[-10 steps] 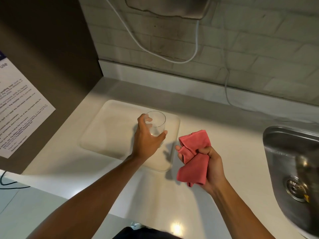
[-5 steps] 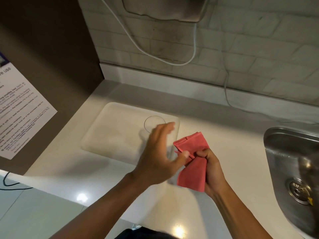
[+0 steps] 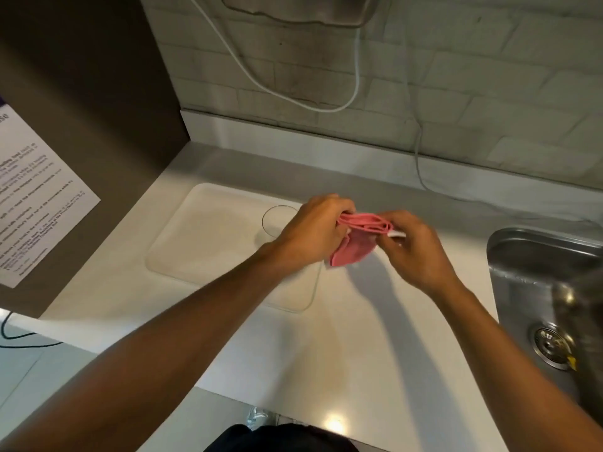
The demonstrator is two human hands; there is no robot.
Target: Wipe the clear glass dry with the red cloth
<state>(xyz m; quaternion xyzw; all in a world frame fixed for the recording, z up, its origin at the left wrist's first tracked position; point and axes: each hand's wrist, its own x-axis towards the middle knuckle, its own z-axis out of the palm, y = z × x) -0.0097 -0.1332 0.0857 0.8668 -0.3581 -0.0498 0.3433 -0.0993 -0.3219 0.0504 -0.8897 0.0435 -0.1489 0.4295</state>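
The clear glass (image 3: 276, 219) stands upright on the pale mat (image 3: 202, 236), near the mat's right edge, with nobody touching it. My left hand (image 3: 313, 233) partly hides its right side. The red cloth (image 3: 357, 238) is stretched between both hands just right of the glass and above the counter. My left hand pinches its left end. My right hand (image 3: 414, 249) pinches its right end, where a small white tag sticks out.
A steel sink (image 3: 541, 288) with a drain lies at the right. A brown panel with a printed notice (image 3: 36, 197) rises on the left. White cables (image 3: 293, 96) hang down the tiled wall behind the white counter (image 3: 342, 337).
My left hand let go of the glass, which stays on the mat, and moved right to the cloth. Both hands now hold the cloth and have pulled it out lengthwise.
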